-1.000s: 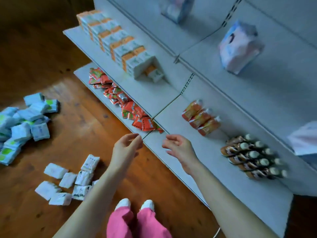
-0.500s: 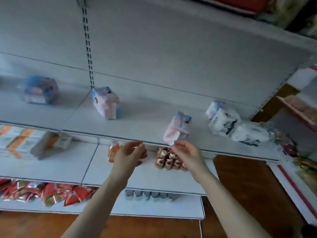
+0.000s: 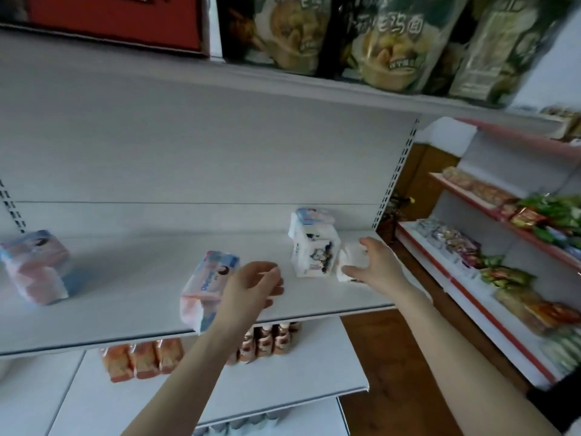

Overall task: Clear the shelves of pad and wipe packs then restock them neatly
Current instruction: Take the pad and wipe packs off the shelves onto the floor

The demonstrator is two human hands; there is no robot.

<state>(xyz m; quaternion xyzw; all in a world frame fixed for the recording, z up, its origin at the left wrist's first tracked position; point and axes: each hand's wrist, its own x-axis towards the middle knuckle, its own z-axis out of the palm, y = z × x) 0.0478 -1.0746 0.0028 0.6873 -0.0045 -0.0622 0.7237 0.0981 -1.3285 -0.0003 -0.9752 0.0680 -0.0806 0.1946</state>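
Note:
On the white middle shelf [image 3: 125,313] a pink and blue pad pack [image 3: 206,284] leans near the front edge. My left hand [image 3: 251,289] hovers at its right side, fingers loosely curled, holding nothing. A white pack with a cartoon print [image 3: 314,251] stands further right, with another blue-topped pack [image 3: 314,215] behind it. My right hand [image 3: 375,265] reaches a small white wipe pack [image 3: 350,258] beside it, thumb in front and fingers spread over its top. Another pad pack [image 3: 34,265] sits at the far left.
Orange packets [image 3: 141,360] and brown bottles [image 3: 267,338] stand on the shelf below. Large snack bags [image 3: 377,36] fill the top shelf. A second shelving unit [image 3: 471,297] with snacks stands to the right, across a strip of wooden floor [image 3: 393,357].
My view has risen from the floor and low shelves to the middle shelf. Both hands moved up and forward, the right one reaching the small white pack at the shelf's right end.

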